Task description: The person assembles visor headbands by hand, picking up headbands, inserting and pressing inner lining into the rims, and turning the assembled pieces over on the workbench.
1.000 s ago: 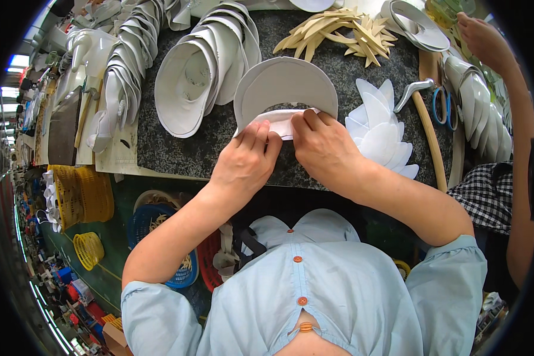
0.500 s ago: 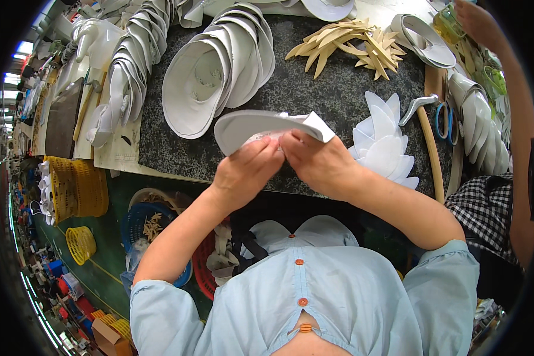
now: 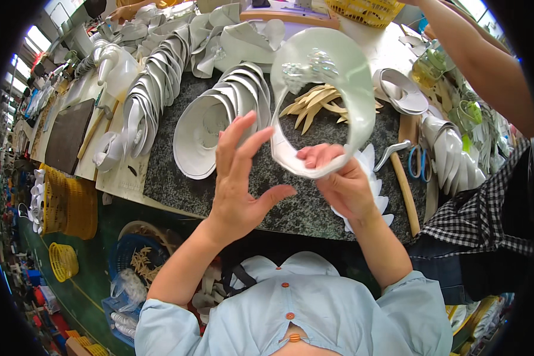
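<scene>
My right hand (image 3: 349, 188) is closed on the lower edge of a white, ring-shaped shoe upper (image 3: 361, 104), thumb outside and fingers through its opening. The upper stands raised above the dark speckled stone slab (image 3: 267, 213), its broad part upward with shiny clear ornaments on it. To its left my left hand (image 3: 231, 184) is open, fingers spread and pointing up, apart from the upper. Behind the left hand lies a nested stack of white shoe uppers (image 3: 197, 142). Through the upper's opening show curved beige strips (image 3: 307, 110). White petal-shaped pieces (image 3: 371, 207) lie partly hidden behind my right wrist.
On the right lie a hammer (image 3: 406, 193) with a wooden handle and blue-handled scissors (image 3: 421, 167). Another person's arm (image 3: 480, 68) reaches in there. More stacked uppers (image 3: 151, 89) line the left. Below the table edge stands a blue basket (image 3: 120, 256).
Both hands held the upper low before. Now my left hand has let go and moved away, while my right hand has raised and turned the upper upright. The view has shifted too.
</scene>
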`<state>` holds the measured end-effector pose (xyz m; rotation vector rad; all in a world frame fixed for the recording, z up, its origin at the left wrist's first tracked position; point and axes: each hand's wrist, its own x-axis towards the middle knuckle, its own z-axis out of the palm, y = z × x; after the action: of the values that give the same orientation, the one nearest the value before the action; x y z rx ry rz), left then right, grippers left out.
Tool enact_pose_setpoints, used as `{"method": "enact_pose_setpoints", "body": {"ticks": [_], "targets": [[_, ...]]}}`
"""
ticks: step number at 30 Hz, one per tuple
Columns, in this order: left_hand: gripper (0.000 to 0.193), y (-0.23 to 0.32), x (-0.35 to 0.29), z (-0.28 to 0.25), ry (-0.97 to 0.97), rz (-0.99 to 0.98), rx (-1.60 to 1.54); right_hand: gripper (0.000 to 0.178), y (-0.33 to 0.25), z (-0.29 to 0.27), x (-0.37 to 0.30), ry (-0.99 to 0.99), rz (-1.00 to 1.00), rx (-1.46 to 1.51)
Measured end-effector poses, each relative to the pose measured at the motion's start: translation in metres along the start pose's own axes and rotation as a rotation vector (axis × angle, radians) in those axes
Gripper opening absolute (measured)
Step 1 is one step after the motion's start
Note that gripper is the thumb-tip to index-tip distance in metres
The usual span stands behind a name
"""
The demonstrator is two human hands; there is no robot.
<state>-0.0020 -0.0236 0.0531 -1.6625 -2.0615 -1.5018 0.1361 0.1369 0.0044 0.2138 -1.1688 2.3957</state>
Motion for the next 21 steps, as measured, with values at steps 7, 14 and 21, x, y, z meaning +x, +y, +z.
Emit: {"method": "enact_pose_setpoints", "body": {"ticks": [7, 14, 21], "targets": [[0.019, -0.009, 0.008, 0.015, -0.169, 0.139, -0.105, 0.026, 0.000, -0.008, -0.011, 0.068, 0.164, 0.205], [0.021, 0.002, 0.002, 0.011, -0.219, 0.307, 0.228, 0.024, -0.001, -0.036, -0.014, -0.108, 0.080, 0.318], [0.010, 0.006, -0.005, 0.013, -0.129, 0.500, 0.432, 0.025, 0.006, -0.046, -0.019, -0.180, 0.050, 0.304]]}}
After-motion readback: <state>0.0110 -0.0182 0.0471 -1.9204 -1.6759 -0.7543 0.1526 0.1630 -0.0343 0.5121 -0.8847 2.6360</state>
